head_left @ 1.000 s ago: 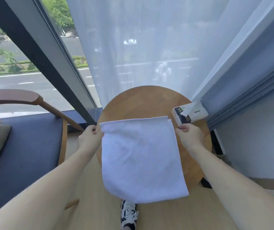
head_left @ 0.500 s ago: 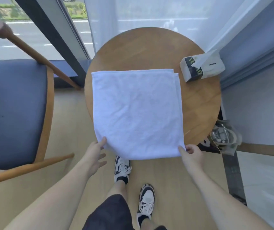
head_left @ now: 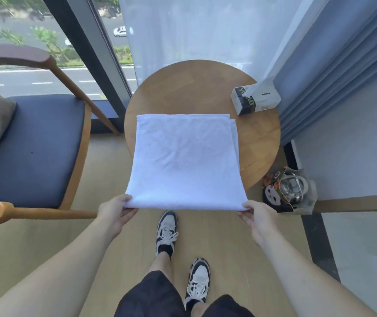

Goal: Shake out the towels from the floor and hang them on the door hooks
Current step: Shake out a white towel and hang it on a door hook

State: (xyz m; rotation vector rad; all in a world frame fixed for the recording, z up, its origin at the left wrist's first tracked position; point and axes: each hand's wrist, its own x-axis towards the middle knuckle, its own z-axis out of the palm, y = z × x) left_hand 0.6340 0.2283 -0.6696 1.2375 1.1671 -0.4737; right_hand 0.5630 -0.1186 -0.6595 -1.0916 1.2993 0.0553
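A white folded towel (head_left: 186,161) lies on the round wooden table (head_left: 260,138), its near part hanging past the table's front edge. My left hand (head_left: 115,211) pinches the towel's near left corner, thumb on top and fingers underneath. The near right corner is pinched the same way by my right hand (head_left: 255,216). The near edge is lifted level between both hands. The far edge rests flat on the tabletop, with a second layer showing along the right side. No door hooks are in view.
A tissue box (head_left: 255,100) sits at the table's back right. A wooden armchair with a blue seat (head_left: 30,152) stands to the left. A bag holding a metal pot (head_left: 293,191) stands on the floor at right, by the wall. Window and curtains lie behind the table.
The towel went from hanging between my raised hands to lying on the table. My hands moved to its near corners and now pinch and lift that edge.
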